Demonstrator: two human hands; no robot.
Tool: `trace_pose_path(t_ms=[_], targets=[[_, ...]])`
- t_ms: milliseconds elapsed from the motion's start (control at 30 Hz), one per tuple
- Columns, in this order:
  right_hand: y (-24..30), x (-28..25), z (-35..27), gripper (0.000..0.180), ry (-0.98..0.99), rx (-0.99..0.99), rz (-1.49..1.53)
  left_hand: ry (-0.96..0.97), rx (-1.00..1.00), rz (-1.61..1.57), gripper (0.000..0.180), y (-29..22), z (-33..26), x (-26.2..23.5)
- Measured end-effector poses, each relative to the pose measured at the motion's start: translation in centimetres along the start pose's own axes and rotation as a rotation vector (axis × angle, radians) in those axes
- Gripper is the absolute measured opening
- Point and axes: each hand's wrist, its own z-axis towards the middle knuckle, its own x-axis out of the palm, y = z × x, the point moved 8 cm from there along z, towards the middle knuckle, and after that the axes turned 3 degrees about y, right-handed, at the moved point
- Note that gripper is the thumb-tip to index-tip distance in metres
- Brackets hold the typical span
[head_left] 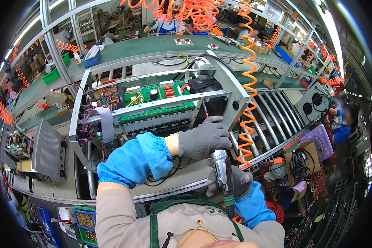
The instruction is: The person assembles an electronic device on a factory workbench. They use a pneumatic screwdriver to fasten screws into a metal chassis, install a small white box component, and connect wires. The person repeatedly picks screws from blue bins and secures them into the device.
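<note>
Two hands are holding the driver (222, 172), left hand (204, 139) curling its fingers round the front, right hand (240, 182) clasping the body; the bit (206, 109) is pointing into the chassis (234, 84), seemingly screw-driving, next needing steady alignment

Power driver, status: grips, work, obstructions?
Right grip holding silver power driver; left grip closed at its front. Open chassis ahead. Orange coiled hose hanging close, right side.

Cardboard box (313, 153) of black cables (300, 164), blue bin (91, 62)
</note>
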Motion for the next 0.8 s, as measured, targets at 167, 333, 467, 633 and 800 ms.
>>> trace_pose_path(t_ms=[167, 333, 467, 633, 800], targets=[[-0.4, -1.5, 0.0, 0.048, -0.124, -0.092, -0.168, -0.098, -0.025, -0.215, 0.051, 2.5, -0.4, -5.0], [1.0, -0.2, 1.1, 0.055, -0.232, -0.115, -0.181, -0.153, -0.658, 0.237, 0.052, 12.4, -3.1, -7.3], [1.1, -0.1, 1.4, 0.079, -0.123, -0.193, 0.012, -0.063, -0.755, 0.209, 0.042, 13.2, -2.5, -6.7], [1.7, 0.9, 1.8, 0.087, -0.133, -0.266, -0.063, -0.089, -0.760, 0.176, 0.037, 13.2, -2.6, -6.9], [1.6, 0.9, 1.9, 0.087, -0.147, -0.255, -0.081, -0.096, -0.753, 0.184, 0.037, 12.8, -2.8, -7.1]])
